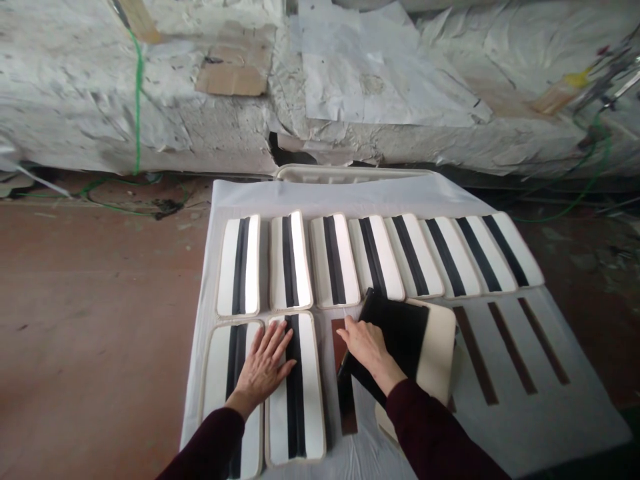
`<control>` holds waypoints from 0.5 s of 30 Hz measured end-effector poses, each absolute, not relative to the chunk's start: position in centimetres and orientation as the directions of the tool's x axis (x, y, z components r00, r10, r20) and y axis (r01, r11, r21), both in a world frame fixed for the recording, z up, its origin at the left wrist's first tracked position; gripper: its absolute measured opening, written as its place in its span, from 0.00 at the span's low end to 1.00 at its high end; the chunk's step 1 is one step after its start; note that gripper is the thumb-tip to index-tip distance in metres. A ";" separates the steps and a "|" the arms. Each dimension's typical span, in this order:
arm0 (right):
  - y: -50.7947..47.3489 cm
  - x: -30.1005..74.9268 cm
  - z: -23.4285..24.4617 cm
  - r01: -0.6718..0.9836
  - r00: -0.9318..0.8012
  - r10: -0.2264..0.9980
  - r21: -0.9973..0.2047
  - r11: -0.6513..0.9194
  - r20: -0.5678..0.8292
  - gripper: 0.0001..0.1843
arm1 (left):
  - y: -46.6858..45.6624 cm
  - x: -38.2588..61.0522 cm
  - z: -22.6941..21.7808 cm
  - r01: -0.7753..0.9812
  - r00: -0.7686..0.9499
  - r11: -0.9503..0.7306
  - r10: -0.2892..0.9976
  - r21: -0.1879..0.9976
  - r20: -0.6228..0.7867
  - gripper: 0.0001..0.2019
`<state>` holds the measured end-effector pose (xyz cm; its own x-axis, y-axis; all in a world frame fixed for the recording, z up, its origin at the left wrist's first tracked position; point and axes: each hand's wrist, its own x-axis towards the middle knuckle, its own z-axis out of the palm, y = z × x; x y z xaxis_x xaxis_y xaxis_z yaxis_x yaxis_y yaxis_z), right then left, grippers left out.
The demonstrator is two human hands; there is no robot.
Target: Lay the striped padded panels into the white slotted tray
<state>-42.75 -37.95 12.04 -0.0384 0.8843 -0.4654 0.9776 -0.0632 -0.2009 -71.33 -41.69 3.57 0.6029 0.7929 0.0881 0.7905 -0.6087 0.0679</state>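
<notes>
My left hand [265, 365] lies flat with its fingers spread on two white panels with black centre stripes [295, 387] in the near row of a white sheet [525, 413]. My right hand [364, 343] rests on a tilted stack of panels [410, 340], one face black and one cream, and seems to hold its left edge. Beyond them a far row of several striped panels [375, 257] lies side by side across the sheet.
Brown stripe marks [510, 347] show on the bare right part of the sheet. A reddish floor [90, 313] spreads to the left. Crumpled white paper-covered bales [350, 87] line the back, with a green cord [137, 100] and a cream tray edge [345, 173].
</notes>
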 end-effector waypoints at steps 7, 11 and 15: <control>-43.2 -39.9 17.0 0.967 0.157 0.900 -0.121 -0.223 -0.407 0.06 | -41.7 -71.1 3.8 0.799 0.584 -0.595 0.802 0.087 0.123 0.36; -48.0 -37.1 21.3 0.858 0.396 0.880 -0.234 -0.457 -0.263 0.04 | -41.8 -70.9 3.9 0.801 0.575 -0.591 0.803 0.096 0.155 0.36; -52.2 -34.6 25.3 0.685 0.529 0.816 -0.451 -0.573 -0.233 0.25 | -41.8 -70.7 3.8 0.803 0.569 -0.590 0.801 0.083 0.186 0.37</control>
